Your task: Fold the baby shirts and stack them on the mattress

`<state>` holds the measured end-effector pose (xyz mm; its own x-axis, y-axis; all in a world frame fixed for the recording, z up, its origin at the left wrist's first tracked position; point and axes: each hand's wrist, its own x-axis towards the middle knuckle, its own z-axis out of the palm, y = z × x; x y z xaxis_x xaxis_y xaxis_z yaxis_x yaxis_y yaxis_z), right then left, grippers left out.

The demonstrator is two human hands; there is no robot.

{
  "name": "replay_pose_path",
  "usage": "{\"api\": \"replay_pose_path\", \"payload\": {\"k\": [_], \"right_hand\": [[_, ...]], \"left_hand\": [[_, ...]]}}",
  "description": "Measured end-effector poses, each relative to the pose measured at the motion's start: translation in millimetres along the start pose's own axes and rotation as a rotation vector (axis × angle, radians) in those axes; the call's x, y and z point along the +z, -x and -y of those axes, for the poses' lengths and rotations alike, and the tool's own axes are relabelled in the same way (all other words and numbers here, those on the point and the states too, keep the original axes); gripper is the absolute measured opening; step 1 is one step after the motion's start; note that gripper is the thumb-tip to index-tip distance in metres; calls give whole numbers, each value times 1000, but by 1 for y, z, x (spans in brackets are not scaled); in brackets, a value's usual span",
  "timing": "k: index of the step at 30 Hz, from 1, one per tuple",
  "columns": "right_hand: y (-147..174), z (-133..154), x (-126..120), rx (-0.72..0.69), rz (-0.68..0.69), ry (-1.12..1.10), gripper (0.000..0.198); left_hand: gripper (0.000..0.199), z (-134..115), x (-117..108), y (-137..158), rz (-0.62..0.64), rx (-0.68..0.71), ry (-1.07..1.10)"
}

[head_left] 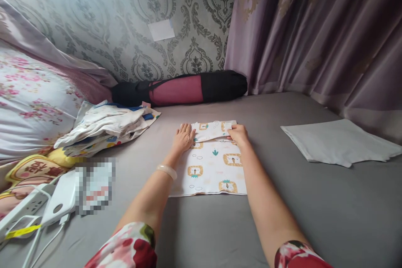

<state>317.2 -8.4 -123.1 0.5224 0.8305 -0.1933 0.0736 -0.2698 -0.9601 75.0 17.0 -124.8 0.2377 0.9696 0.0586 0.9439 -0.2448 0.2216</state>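
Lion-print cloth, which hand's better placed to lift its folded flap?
Probably the right hand: it seems to pinch one end of the flap, while the left hand lies flat at the other.

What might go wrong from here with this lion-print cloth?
The folded flap slants along its lower edge, so the lion-print cloth might end up crooked. The right hand holds just the flap's right end, which could slip. The left hand lies over the other end, so uneven pulling might wrinkle it.
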Motion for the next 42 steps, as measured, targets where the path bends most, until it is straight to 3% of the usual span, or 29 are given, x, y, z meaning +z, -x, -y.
{"api": "replay_pose_path", "payload": {"k": [6,10,14,16,23,29,34,42], "right_hand": [[16,13,-10,-175,-34,530,22],[35,28,-6,-349,-116,768,38],[46,25,15,-657,119,897,42],[48,16,27,-731,228,958,44],[49,-6,39,-672,253,1048,52],[52,-3,44,-601,129,1079,57],[51,7,48,-511,72,1112,60],[37,9,23,-681,164,1175,50]], "left_hand": [[57,-3,0,5,-102,22,-65],[55,-25,-2,11,-181,58,-130],[54,-60,1,16,-103,146,-67],[53,-71,7,15,-70,139,-33],[57,-61,18,9,-68,91,8],[63,-27,11,3,-90,-28,-12],[66,-9,3,0,-22,-25,-14],[65,0,-5,1,50,36,-20]]}}
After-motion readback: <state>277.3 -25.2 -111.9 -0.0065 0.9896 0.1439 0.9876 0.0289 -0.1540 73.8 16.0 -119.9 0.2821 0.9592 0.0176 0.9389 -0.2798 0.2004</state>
